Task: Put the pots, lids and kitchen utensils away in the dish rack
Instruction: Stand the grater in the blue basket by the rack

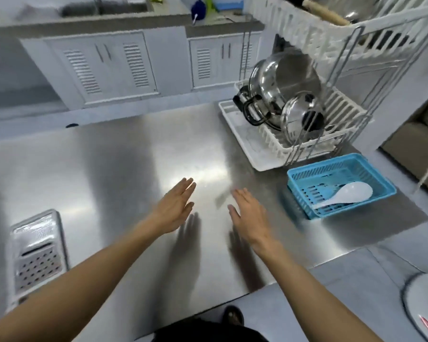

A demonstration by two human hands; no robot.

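Two items look left to stow. Largest first: the dish rack (pixel 314 114) at upper right already holds a pot (pixel 279 85) and lid (pixel 298 122); the grater (pixel 36 253) lies at lower left, the white spoon (pixel 349 195) in the blue basket (pixel 341 183) at right. Left hand (pixel 174 208) and right hand (pixel 251 218) hover flat-fingered, holding nothing; best grip the grater by its edges.

Both bare arms reach forward, left hand (pixel 176 208) and right hand (pixel 248 215) flat, fingers straight, holding nothing.
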